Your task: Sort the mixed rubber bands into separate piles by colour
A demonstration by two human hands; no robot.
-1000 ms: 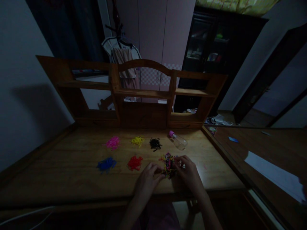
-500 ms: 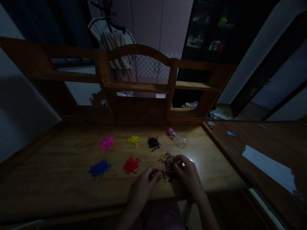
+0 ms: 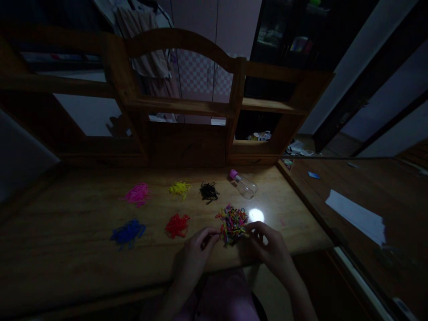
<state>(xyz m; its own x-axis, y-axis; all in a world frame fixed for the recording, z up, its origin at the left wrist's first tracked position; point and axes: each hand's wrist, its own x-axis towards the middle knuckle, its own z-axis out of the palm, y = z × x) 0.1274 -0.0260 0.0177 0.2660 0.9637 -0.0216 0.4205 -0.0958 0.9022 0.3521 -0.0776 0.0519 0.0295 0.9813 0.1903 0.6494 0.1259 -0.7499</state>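
A mixed heap of small coloured rubber bands point(image 3: 232, 223) lies near the front edge of the wooden desk point(image 3: 83, 258). My left hand point(image 3: 194, 256) rests just left of the heap, fingers curled and pinched at its edge. My right hand point(image 3: 272, 249) sits just right of it, fingers bent and touching the bands. Sorted piles lie to the left: red point(image 3: 176, 225), blue point(image 3: 127, 232), pink point(image 3: 137, 195), yellow point(image 3: 179, 188) and black point(image 3: 208, 191).
A clear small bottle with a pink cap point(image 3: 243, 183) lies on its side behind the heap. A wooden shelf unit point(image 3: 187, 107) stands along the desk's back. On the right is a second dark surface with a white sheet of paper point(image 3: 356, 216).
The camera has tilted down and moved closer. Both hands stay at the mixed heap, drawn slightly nearer the desk's front edge.
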